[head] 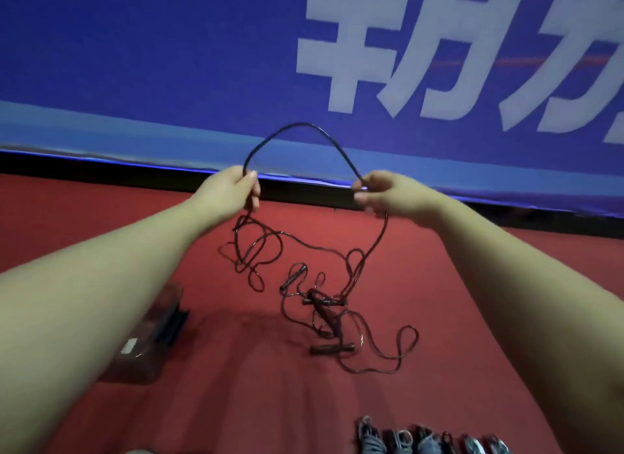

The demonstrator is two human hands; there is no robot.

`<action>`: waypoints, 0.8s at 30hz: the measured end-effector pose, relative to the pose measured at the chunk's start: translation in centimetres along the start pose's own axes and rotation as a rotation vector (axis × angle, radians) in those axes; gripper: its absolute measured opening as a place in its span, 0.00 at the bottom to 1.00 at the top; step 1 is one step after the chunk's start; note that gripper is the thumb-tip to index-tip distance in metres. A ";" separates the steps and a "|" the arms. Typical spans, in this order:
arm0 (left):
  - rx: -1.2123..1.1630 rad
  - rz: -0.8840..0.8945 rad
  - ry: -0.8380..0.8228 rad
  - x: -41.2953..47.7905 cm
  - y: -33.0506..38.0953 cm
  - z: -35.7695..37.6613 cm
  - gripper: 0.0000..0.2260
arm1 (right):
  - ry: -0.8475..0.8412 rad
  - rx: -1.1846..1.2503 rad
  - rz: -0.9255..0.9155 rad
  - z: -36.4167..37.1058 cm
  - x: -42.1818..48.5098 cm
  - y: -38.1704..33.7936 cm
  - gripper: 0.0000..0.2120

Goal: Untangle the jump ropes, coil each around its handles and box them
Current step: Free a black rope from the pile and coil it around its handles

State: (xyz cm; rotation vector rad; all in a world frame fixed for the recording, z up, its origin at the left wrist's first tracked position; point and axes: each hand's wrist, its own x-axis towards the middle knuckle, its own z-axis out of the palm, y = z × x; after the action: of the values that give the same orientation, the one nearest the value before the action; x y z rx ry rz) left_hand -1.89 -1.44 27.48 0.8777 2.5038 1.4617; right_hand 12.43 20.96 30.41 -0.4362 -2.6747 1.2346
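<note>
Holding a loop of jump rope (297, 126) up mid-frame, left hand (233, 188) & right hand (380, 192) each pinching it firmly, we'd best draw it out slow, hands apart, so the tangle (323, 313) lower centre, right of the clear box (145, 347), doesn't cinch.
</note>
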 end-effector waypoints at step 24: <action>0.793 -0.562 -0.363 -6.2 -8.2 -2.6 0.16 | -0.782 -0.098 0.233 18.7 -2.0 6.5 0.22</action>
State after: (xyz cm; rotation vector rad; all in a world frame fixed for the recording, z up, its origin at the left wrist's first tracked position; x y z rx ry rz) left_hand -1.17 -9.79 20.95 0.3732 2.6866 0.1125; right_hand 10.55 10.94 13.29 -0.3294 -3.4196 1.6030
